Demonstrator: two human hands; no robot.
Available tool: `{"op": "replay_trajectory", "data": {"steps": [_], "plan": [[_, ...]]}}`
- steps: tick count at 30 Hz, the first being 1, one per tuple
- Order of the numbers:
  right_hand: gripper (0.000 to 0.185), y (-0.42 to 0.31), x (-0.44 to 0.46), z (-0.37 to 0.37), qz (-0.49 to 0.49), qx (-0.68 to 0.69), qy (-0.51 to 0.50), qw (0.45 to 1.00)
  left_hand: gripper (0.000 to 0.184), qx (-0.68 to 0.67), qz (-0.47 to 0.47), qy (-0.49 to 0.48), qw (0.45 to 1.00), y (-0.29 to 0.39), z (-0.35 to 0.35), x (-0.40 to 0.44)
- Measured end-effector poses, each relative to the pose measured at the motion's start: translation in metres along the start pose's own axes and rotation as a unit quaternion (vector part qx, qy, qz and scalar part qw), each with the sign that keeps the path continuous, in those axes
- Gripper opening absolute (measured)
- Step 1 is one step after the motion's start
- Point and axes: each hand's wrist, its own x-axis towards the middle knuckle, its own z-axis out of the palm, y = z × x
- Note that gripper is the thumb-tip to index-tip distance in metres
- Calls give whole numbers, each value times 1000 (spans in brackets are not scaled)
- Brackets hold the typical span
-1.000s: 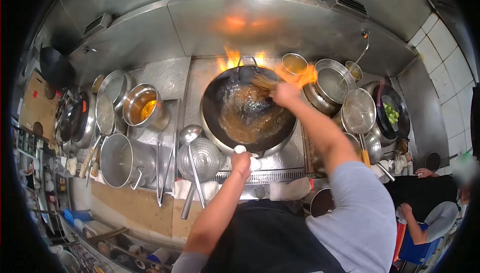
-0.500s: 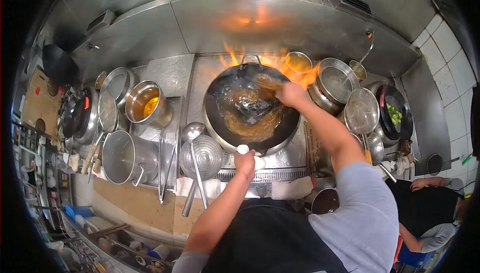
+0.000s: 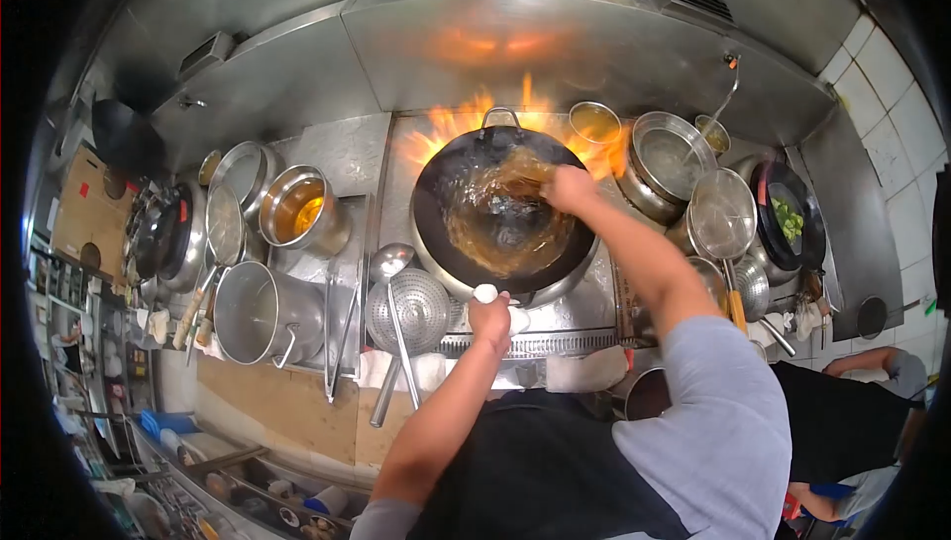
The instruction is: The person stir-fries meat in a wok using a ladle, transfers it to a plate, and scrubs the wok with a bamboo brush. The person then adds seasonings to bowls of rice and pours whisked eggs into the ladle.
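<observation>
At the middle of the steel counter (image 3: 342, 144), a large dark wok (image 3: 429, 208) sits over the burner, with orange flames (image 3: 446, 132) rising behind its far rim. In its bowl, brownish, glossy liquid (image 3: 500, 255) swirls in a ring.

The right hand (image 3: 572, 190) reaches over the wok's right side, its grip closed tightly round a bundled tan brush (image 3: 527, 175), whose bristles are in the liquid. The left hand (image 3: 489, 322) is at the near rim, its grip curled firmly round a white cloth (image 3: 517, 321) that shows on both sides of it; whether a handle lies inside the cloth is hidden.

To the left, a steel pot (image 3: 338, 233) holds clear amber liquid (image 3: 302, 211). Nearer stands a tall grey pot (image 3: 305, 317), its contents hard to make out. A ladle (image 3: 392, 262) and a perforated skimmer (image 3: 407, 310) rest between it and the wok.

Behind the wok to the right, a small round container (image 3: 594, 122) seems to hold something yellowish, though the view is poor. Beside it, a wide steel pot (image 3: 642, 186) holds greyish liquid. Farther right, a black pan (image 3: 808, 243) holds green pieces (image 3: 789, 219).
</observation>
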Motion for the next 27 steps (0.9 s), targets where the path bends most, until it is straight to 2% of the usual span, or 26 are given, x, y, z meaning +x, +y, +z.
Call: {"op": "replay_trajectory", "data": {"steps": [1,3,4,5,8,9,11,14,15,16,18,20,21,23,24,26,27], "plan": [[28,-22,8,7,59,0,45,997,39,-25,3,-2,1000,0,1,2],[31,-59,14,52,33,183,94,978,37,-8,11,18,1000,12,3,-6],[31,-82,3,66,45,244,77,966,36,5,16,38,999,16,3,-10],[32,-97,-6,85,38,312,99,944,35,25,2,15,1000,19,-2,-8],[34,-123,-43,107,2,391,68,918,34,16,25,-6,1000,8,-8,-1],[34,-118,-56,109,-26,373,58,926,32,-21,28,-52,998,9,-12,-6],[35,-92,-86,97,-77,319,22,944,30,-46,15,-69,996,13,-26,-28],[37,-11,-130,54,-143,214,-64,964,29,-65,2,-106,992,17,-54,-60],[34,18,-139,30,-119,171,-91,974,28,-105,-33,-127,986,15,-64,-65],[31,61,-126,23,-130,128,-71,981,28,-144,-68,-148,976,17,-71,-71],[31,70,-140,-53,13,55,-42,998,32,-131,-96,-156,974,33,-68,-81],[30,80,-125,-66,35,-10,88,995,39,-127,-119,-171,970,35,-58,-69],[30,76,-131,-67,38,-11,89,995,41,-133,-102,-184,969,33,-49,-57],[32,60,-144,-62,94,137,255,953,38,-139,-92,-181,969,29,-31,-29],[32,58,-152,-48,89,136,255,953,37,-144,-79,-168,972,25,-22,-14],[37,62,-179,-1,6,295,420,858,33,-134,-114,-154,972,19,-10,15],[40,52,-205,20,4,340,441,831,21,-97,-130,-183,970,6,-9,40]]}}
